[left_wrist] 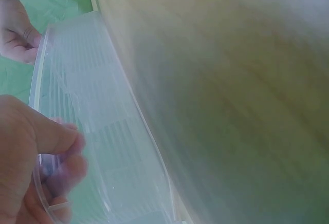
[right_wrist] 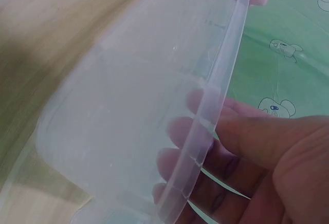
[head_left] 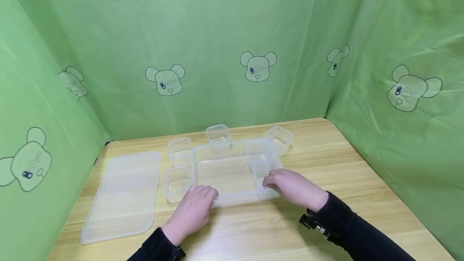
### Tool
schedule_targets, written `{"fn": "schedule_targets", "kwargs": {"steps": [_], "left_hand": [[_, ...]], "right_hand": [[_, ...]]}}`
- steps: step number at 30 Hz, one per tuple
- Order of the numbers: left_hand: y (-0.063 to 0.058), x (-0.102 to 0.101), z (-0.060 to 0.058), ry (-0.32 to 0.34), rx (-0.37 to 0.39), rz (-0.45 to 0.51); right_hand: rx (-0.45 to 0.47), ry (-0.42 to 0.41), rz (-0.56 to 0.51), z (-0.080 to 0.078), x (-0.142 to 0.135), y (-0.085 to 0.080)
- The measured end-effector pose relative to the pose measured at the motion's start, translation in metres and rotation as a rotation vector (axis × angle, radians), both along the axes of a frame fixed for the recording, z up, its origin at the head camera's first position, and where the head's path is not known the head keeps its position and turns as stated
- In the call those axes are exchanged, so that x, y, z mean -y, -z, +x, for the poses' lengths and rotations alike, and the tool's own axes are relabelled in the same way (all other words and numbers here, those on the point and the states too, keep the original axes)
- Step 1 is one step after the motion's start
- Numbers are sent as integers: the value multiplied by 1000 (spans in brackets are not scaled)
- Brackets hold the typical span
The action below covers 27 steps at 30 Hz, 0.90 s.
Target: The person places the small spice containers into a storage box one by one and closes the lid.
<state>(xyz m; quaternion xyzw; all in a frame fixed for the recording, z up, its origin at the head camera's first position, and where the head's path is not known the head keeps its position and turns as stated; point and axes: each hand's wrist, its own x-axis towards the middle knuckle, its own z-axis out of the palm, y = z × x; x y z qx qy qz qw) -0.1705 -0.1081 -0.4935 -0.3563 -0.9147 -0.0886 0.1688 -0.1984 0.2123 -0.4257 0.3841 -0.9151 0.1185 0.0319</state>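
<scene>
A large rectangular clear plastic box (head_left: 203, 172) lies on the table between both hands. My left hand (head_left: 195, 208) grips its near wall, fingers reaching over the rim; they show through the plastic in the left wrist view. Two small clear square containers stand inside at the right end, a farther one (head_left: 258, 154) and a nearer one (head_left: 262, 169). My right hand (head_left: 290, 186) holds the nearer container at its rim, at the box's near right corner. In the right wrist view, the right fingertips (right_wrist: 180, 129) show through the wall with the thumb beside the rim.
Two small containers, a rear one (head_left: 180, 148) and a front one (head_left: 175, 184), stand left of the box. Another small container (head_left: 218, 134) is behind it, and one (head_left: 280, 136) tilts at the back right corner. A flat clear lid (head_left: 125, 192) lies at left. Green curtains (head_left: 217, 31) enclose the table.
</scene>
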Motion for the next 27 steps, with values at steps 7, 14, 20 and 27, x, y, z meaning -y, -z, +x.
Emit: {"fn": "schedule_targets", "kwargs": {"steps": [7,14,20,27], "left_hand": [[-2,-1,0,-5,5,-6],[-3,-2,1,-8,4,-20],[-4,-2,2,-10,-2,-25],[-3,-2,2,-13,3,-28]], "right_hand": [[5,-16,2,-1,-1,-4],[-1,-15,-8,2,0,-7],[-23,-15,-10,3,-1,-6],[-31,-9,-12,4,0,-5]]}}
